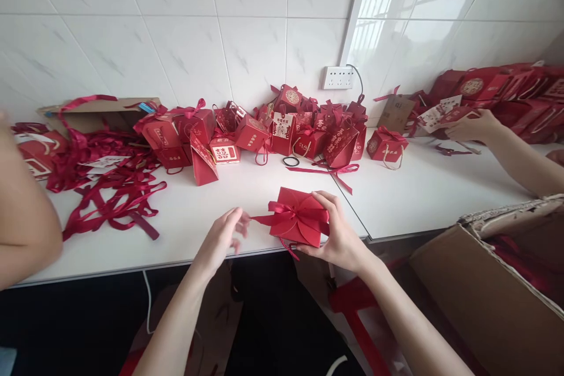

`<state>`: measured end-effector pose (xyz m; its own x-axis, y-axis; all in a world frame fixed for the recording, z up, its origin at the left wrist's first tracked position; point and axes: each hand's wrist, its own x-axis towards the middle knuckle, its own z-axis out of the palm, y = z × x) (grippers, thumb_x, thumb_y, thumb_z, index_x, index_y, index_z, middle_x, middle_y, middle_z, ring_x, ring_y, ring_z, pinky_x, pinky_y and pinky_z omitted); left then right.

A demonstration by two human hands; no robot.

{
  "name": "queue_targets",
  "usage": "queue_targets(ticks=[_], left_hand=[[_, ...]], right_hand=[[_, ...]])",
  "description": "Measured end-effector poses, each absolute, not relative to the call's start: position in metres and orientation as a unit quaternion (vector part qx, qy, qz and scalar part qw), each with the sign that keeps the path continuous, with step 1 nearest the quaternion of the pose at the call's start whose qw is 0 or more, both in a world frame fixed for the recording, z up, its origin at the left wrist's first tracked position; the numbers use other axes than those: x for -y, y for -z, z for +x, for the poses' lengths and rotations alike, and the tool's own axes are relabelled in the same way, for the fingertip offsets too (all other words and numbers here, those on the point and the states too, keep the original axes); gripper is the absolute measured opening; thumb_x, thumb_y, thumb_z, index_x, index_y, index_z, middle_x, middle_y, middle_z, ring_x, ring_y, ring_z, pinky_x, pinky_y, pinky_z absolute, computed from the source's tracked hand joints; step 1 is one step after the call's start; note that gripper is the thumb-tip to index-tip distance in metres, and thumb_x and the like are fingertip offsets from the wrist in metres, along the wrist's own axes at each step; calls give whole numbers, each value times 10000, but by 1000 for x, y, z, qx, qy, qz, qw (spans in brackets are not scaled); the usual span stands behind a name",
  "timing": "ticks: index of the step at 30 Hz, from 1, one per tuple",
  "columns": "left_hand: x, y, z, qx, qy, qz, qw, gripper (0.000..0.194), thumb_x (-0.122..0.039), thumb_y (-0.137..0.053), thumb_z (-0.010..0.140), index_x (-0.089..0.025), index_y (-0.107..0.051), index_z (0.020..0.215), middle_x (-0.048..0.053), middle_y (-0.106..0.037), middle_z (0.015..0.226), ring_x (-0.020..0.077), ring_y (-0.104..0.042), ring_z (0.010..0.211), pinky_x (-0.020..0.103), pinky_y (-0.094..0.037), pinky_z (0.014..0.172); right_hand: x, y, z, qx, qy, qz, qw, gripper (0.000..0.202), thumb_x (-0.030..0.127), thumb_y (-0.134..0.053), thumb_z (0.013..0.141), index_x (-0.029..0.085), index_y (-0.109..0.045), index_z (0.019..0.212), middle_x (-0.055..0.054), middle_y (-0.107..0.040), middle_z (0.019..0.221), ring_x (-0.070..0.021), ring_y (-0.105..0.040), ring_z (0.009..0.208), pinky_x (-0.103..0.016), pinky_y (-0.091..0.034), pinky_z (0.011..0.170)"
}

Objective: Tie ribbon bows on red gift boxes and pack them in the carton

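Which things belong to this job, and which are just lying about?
Part of the job:
red gift box, in the right hand
its ribbon bow, one tail near the left hand
likely the loose red ribbons

Apparently just there:
black ring
white wall socket

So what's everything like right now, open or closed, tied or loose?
Red box: closed.
Bow: tied on top.
Right grip: around the box's side.
Left grip: blurred near the ribbon's tip; touching unclear.
Ribbon pile: loose, tangled.
Gift boxes by the wall: crowded together.
Cardboard carton: open at the top.
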<state>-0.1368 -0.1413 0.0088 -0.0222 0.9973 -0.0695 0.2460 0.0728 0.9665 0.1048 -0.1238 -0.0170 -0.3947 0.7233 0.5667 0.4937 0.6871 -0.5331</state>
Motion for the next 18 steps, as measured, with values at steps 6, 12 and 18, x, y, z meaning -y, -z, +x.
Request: queue_targets(ticks=[6,12,18], left_hand=[[149,-39,-89,-557,-451,654,244,253,-428,-488,844,-192,-557,783,11,-628,763,149,-596,731,238,-466,654],[169,-36,-63,-249,-477,840,-78,149,-124,-473,855,-212,-557,942,4,-623,719,109,-568,612,233,-446,577],[169,-38,-49,-161,-492,845,-137,179,-85,-437,837,-176,-548,945,19,-618,677,112,-534,545,249,-426,518]], right_hand=[[140,8,110,825,-74,-358,430,900,327,-722,694,262,-159,1393,-163,-291,1310,-328,-378,1240,-484,-460,948],[157,-4,118,799,-16,-361,480,840,334,-688,736,283,-165,1391,-161,-300,1297,-337,-376,1237,-516,-445,950],[172,-5,130,769,45,-376,515,793,317,-706,724,292,-241,1365,-152,-324,1302,-338,-392,1232,-526,-435,952]])
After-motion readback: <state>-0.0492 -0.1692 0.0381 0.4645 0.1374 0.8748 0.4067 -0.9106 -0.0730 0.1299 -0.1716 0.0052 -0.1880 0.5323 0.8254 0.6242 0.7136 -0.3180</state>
